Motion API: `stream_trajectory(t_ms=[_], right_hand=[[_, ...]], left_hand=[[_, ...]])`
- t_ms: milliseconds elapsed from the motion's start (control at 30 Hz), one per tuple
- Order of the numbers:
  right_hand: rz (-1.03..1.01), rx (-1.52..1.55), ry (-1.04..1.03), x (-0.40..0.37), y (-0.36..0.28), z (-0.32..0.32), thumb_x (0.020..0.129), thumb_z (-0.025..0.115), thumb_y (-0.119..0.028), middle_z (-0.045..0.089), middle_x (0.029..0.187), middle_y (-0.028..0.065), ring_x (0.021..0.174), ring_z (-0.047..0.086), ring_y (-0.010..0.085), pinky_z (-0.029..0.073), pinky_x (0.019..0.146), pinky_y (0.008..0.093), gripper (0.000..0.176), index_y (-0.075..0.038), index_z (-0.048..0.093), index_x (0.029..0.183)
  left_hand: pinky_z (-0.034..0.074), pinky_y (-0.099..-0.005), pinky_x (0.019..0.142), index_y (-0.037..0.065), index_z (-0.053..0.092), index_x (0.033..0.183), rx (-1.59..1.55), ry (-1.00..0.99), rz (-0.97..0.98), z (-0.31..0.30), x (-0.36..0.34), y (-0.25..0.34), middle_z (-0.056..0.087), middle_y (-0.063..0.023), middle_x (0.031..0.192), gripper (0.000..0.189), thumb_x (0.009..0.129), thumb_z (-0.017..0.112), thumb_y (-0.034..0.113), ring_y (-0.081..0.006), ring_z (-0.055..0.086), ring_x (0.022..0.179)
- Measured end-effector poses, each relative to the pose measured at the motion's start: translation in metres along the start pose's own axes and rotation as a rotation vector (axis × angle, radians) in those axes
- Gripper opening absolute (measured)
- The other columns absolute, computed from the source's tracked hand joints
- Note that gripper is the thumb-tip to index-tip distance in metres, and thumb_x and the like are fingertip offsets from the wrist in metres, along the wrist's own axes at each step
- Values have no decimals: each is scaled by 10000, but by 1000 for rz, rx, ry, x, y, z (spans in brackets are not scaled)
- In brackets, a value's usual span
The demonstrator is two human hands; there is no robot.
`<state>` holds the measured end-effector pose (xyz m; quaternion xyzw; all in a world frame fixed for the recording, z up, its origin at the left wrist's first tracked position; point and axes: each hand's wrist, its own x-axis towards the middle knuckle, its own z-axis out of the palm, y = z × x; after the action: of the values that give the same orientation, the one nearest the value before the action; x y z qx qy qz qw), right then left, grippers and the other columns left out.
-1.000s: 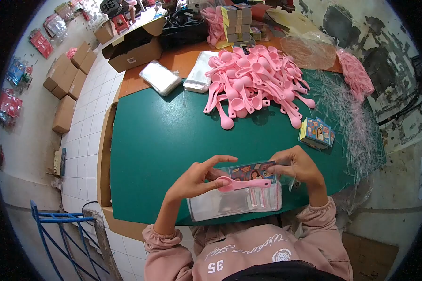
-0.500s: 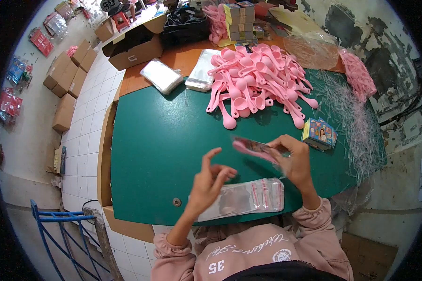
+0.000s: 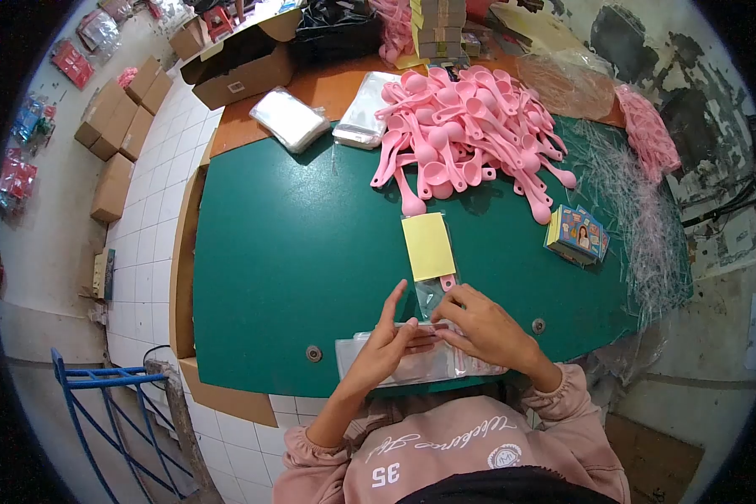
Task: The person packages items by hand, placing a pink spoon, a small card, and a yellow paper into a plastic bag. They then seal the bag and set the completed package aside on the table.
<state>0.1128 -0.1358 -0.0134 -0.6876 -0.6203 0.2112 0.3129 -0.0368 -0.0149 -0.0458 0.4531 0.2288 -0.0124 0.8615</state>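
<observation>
Packed bag point(image 3: 428, 246) (spoon + card in) laid on worktop point(image 3: 294, 252), near end pinched in right hand point(image 3: 487, 333) grip; left hand point(image 3: 384, 346) pressed flat beside it, grip released. 1 unit approx. done, flap seal not confirmed. Spoon pile point(image 3: 470, 126), card stack point(image 3: 578, 235), empty bags point(image 3: 354, 359) left unprocessed.

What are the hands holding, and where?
The left hand and right hand pinch the near end of the clear packet with the yellow card, lying on the table.

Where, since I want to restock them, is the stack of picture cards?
In the head view, the stack of picture cards lies on the green table's right side, between the pile of pink spoons and the heap of clear strips.
</observation>
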Motion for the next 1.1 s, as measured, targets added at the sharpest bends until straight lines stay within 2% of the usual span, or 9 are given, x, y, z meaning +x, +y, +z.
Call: stream_trajectory(t_ms=[200,500,600,733,800,833,900,1000,1100], right_hand=[[17,79,-38,7,3,-1,720,649,-129,490,861,114,841,497,293,415,728,378,200,-40,531,855],[-171,-30,-105,3,-3,-5,726,627,-148,489,793,100,783,494,283,400,708,384,174,-47,508,802],[-241,171,-148,0,3,-29,744,636,-157,470,732,89,718,487,274,406,679,364,184,-39,498,776],[-63,551,-321,-15,23,-102,790,633,-138,507,769,57,716,518,160,419,646,283,163,-23,522,821],[109,525,-129,-22,59,-135,813,605,-108,545,821,42,796,531,97,435,693,259,111,-18,542,836],[238,513,48,-17,84,-153,794,596,-73,551,905,99,842,554,174,445,735,279,171,-1,533,935],[247,-968,645,-35,160,-163,754,595,-43,517,1034,161,930,532,271,426,812,321,320,0,484,1051],[555,-857,676,-41,135,-168,706,618,-42,466,1112,198,1009,476,357,371,904,371,456,-15,432,1121],[129,-283,346,-18,51,-114,672,669,-60,458,1059,171,1019,463,357,383,890,391,488,-24,434,1098]], left_hand=[[474,-351,851,156,54,1400,435,75,123,9,-2,6,573,-162,1029,530,952,337,150,-209,581,950],[496,-279,745,91,279,1312,266,91,151,8,17,12,611,-99,916,409,920,394,68,-167,603,872],[500,-240,696,81,342,1271,167,211,195,13,19,17,608,-52,834,384,898,414,26,-124,608,820],[491,-253,742,39,445,1179,213,89,131,2,14,24,617,-109,975,264,923,400,82,-160,607,895],[489,-253,748,22,481,1139,259,71,123,-1,15,22,613,-108,992,239,925,400,89,-161,606,902],[487,-253,754,4,518,1099,306,60,117,-1,16,22,609,-106,1009,228,927,400,95,-162,605,908],[484,-253,761,-6,528,1087,267,55,113,2,15,19,605,-105,1020,228,926,402,95,-160,604,910],[480,-253,771,-18,536,1080,201,59,122,5,13,16,600,-105,1033,232,924,407,95,-158,604,913],[478,-254,777,-21,536,1083,164,58,132,10,15,17,599,-109,1036,234,923,407,90,-161,603,919]])
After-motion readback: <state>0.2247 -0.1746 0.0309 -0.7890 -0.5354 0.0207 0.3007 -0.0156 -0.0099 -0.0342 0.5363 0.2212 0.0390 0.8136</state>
